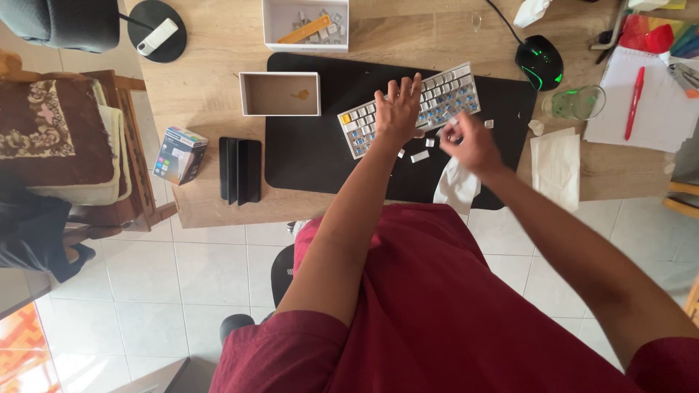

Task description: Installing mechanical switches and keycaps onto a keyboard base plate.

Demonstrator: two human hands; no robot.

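the keyboard point(437, 98) lies tilted on the black desk mat point(306, 153), near the middle of the wooden desk point(211, 44); many of its keycaps are off, so blue switches show across much of it, while the remaining caps are white or grey, with one yellow cap at its left corner; the left hand point(397, 113) rests flat on the keyboard's left half, fingers spread and stretched toward the far edge, palm down, gripping nothing; the right hand point(470, 142) hovers just beside the keyboard's near edge, fingers curled in narrow around a small pale piece, probably a keycap, though it is too blurred to be sure; a white cloth point(456, 185) lies under that wrist, drooping over the mat's near edge; a few loose keycaps point(420, 156) sit on the mat between the two hands; further out, an open box point(280, 93) with a brown inside stands at the mat's left edge, and a white tray point(306, 22) holding small grey pieces and an orange tool sits beyond it; a black mouse point(539, 62) with green lights is at the mat's far right corner, a glass point(575, 103) just beside it, a folded napkin point(555, 164) nearer; a red pen point(634, 102) lies on a notepad point(648, 109) at the right.
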